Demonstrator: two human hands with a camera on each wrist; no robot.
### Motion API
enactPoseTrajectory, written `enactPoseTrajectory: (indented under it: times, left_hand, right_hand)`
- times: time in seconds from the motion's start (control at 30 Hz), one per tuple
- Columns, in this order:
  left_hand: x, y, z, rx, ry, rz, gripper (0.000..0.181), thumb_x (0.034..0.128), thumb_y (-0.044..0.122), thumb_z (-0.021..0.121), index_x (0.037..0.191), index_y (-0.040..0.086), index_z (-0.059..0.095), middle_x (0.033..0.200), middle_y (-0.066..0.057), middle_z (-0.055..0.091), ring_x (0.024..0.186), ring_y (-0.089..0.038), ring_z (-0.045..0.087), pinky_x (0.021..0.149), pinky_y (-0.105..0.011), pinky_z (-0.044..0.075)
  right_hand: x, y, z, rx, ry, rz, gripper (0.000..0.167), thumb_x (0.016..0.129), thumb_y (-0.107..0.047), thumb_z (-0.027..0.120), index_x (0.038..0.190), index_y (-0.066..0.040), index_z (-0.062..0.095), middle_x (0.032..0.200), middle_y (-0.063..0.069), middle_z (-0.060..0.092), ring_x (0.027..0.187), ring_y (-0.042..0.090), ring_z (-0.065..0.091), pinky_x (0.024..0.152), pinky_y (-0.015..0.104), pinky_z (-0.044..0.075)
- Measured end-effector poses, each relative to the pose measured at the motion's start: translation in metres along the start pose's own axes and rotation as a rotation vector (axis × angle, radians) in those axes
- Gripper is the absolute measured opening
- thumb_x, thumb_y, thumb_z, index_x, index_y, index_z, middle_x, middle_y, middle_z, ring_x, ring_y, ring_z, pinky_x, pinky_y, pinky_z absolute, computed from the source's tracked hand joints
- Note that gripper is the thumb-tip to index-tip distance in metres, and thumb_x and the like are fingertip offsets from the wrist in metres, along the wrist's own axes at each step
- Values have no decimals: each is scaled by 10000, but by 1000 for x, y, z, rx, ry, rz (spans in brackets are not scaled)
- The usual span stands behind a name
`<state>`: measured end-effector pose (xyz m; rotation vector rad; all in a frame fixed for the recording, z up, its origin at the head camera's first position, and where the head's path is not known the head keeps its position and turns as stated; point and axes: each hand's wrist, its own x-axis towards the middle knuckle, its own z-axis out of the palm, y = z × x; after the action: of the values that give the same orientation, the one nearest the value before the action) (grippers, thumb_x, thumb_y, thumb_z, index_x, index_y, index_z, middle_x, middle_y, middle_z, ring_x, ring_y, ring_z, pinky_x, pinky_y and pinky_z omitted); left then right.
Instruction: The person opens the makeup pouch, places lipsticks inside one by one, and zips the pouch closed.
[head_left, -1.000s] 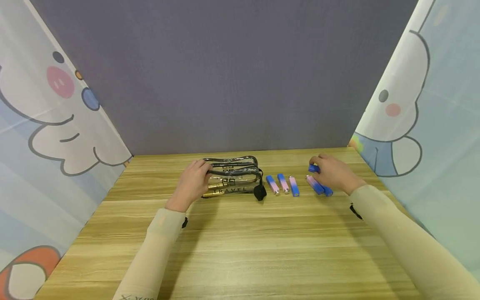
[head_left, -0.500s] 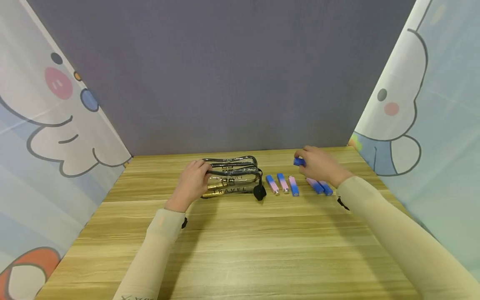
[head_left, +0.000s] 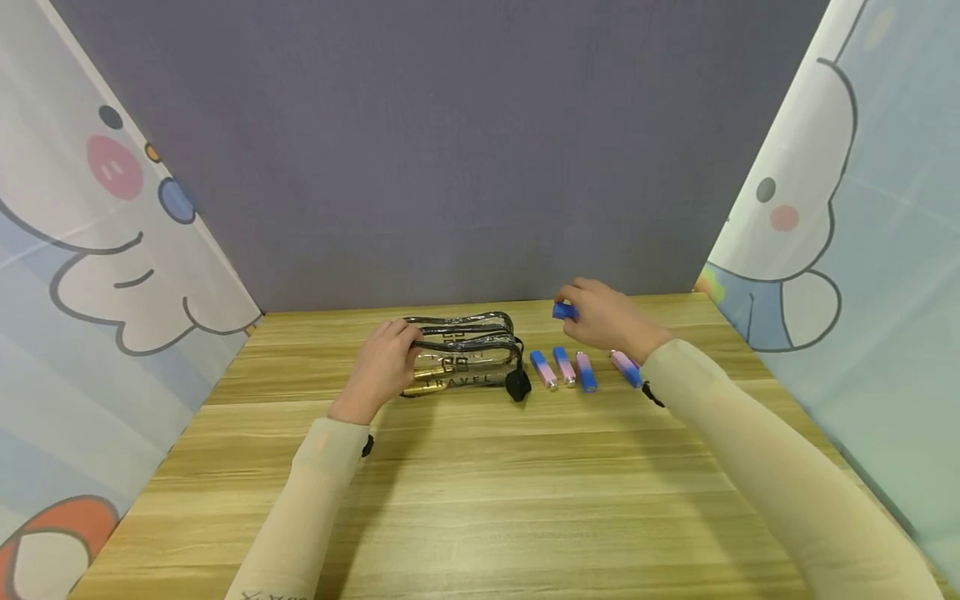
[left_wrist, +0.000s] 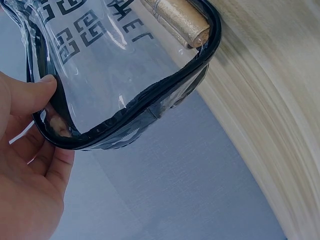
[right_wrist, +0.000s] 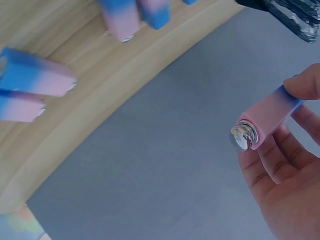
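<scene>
A clear toiletry bag (head_left: 483, 354) with black trim and TRAVEL lettering stands toward the back of the table. My left hand (head_left: 378, 360) grips its left end; in the left wrist view the thumb lies on the black edge (left_wrist: 115, 120) and the fingers lie below. A gold cylinder (left_wrist: 182, 22) shows inside. My right hand (head_left: 609, 318) pinches a small blue-and-pink square tube (right_wrist: 270, 112) by its blue end, raised off the table to the right of the bag. The tube's clear, rounded tip points away from the fingers. What the tube contains cannot be told.
Several matching tubes lie right of the bag, among them one close to it (head_left: 543, 370) and another (head_left: 626, 367) beside the right sleeve. A black round piece (head_left: 517, 385) hangs at the bag's right corner. A grey panel (head_left: 480, 150) stands behind the wooden table (head_left: 480, 500).
My right hand has carried the tube left and slightly away from me, from above the right-hand tubes toward the bag. The left hand and bag stay put.
</scene>
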<state>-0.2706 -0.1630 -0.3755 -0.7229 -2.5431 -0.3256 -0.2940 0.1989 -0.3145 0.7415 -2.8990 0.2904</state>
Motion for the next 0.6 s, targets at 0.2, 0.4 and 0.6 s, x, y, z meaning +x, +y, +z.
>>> enactPoseTrajectory:
  times: [0.2,0.4,0.6]
  left_hand:
    - [1,0,-1,5,-10,-5,88,935,14,706,1021,18,691,972,-102,645,872,-283,565,829,-427,508]
    - [1,0,0,14,-20,-15,83,935,18,708,1016,26,691,975,-98,645,871,-280,562,834,-425,507]
    - [2,0,-1,11,-14,-11,87,936,17,706,1022,23,693,986,-101,649,883,-286,569,852,-432,509]
  right_hand:
    - [9,-14,-1,41,43,-30,348,934,-162,630,1263,-51,655,1125,111,614,951,273,590,784,450,544]
    - [18,-27,0,74,74,-66,355,930,-164,625,1270,-66,655,1111,85,612,938,252,577,763,425,539]
    - [26,-43,-2,103,89,-103,351,929,-156,609,1267,-73,656,1098,68,608,915,233,560,733,393,522]
